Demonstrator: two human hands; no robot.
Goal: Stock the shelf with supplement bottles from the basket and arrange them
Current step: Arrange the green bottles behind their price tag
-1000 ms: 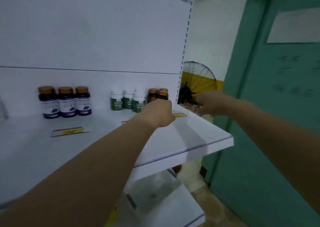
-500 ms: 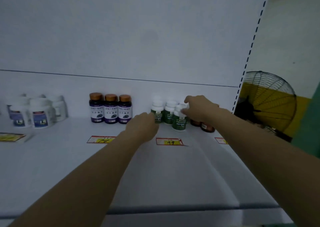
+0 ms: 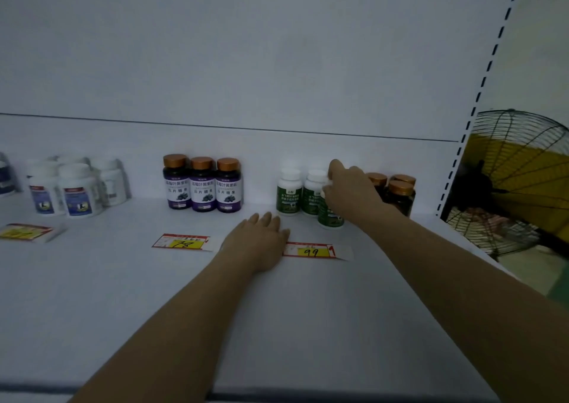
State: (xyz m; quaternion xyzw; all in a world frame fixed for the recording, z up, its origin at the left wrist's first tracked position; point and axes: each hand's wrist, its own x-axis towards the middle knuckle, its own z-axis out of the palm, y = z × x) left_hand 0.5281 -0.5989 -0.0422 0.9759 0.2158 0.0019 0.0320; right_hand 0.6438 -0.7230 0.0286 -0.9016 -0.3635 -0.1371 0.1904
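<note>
Head | right fingers [image 3: 328, 184] grasp round green bottle [image 3: 329, 217] | left fingers [image 3: 265, 221] flat on shelf [image 3: 123, 285]

A black wire-caged fan [image 3: 520, 187] stands at the right edge, with yellow behind its grille. Lying flat are a price tag marked 78 [image 3: 181, 242] left of centre, a price tag marked 99 [image 3: 312, 251] at centre and a blurred price tag [image 3: 24, 232] far left.

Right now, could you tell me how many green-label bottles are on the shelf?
3: the left back bottle and right back bottle side by side, and the front bottle, gripped at its top by the right hand, which may hide others.
</note>
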